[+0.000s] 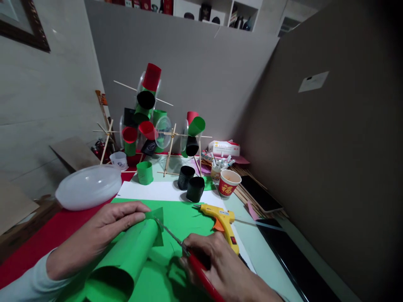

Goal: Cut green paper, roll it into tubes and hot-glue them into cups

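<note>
My left hand (116,228) is closed on a green paper tube (126,253) at its far end, with the fingers and thumb pressed together at a flat square green flap (159,218). The tube lies on its side, its open end facing me. In my right hand (217,256) are red-handled scissors (176,239). Their blades reach left to the flap where it meets the tube's end. Both lie over a green paper sheet (185,218). A yellow hot glue gun (222,214) rests just beyond my right hand.
Black paper cups (195,189) and a green paper ring (145,173) stand beyond the sheet. Behind them rises a stick frame (171,147) carrying coloured cups. A red paper cup (228,183) stands right, near a black tablet-like slab (261,193). A translucent bowl (90,186) sits left.
</note>
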Motion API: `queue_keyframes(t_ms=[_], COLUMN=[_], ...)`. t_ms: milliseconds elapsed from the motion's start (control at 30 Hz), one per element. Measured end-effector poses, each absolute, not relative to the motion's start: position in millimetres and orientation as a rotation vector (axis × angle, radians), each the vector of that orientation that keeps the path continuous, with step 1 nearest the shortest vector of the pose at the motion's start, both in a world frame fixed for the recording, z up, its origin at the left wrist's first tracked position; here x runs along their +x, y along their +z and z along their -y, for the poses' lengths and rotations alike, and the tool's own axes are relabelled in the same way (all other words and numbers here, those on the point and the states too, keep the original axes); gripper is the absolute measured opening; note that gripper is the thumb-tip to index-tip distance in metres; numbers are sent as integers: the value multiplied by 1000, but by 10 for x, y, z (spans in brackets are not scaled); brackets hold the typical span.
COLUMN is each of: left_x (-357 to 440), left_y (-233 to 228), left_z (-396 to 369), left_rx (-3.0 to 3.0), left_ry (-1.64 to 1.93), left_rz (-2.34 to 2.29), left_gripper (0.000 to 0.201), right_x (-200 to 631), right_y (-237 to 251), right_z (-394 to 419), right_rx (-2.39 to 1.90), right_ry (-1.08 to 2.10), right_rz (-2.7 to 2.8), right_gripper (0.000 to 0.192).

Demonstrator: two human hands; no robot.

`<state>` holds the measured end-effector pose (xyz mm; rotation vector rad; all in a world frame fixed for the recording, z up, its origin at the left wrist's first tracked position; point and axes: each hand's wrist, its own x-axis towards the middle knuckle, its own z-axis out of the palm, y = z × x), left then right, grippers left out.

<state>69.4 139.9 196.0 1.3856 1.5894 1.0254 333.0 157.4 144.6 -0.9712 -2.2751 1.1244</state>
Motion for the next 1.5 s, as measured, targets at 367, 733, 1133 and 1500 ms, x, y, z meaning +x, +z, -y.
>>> queue_keyframes(t_ms=[367,733,1133,1500], left_x=[647,628,579,628], left_y=[1978,1899,1865,1887], left_z=[-1408,-1367,-1367,-1360], left_rx=[1548,1568,1641,1574], left_ry=[955,859,758,773], left_rz=[-1460,-1521,-1445,-1438], left_gripper=[34,38,34,36], right_x=[3374,3370,3356,3359], right_y=[1449,1412,1464,1447], right_z=[-1670,-1672,-1604,-1595], right_rx=[-882,-935,-987,-935], right_ry=[1324,1292,1302,1214], right_rz=[2227,2284,2302,2377], right_gripper=[28,30,21,15])
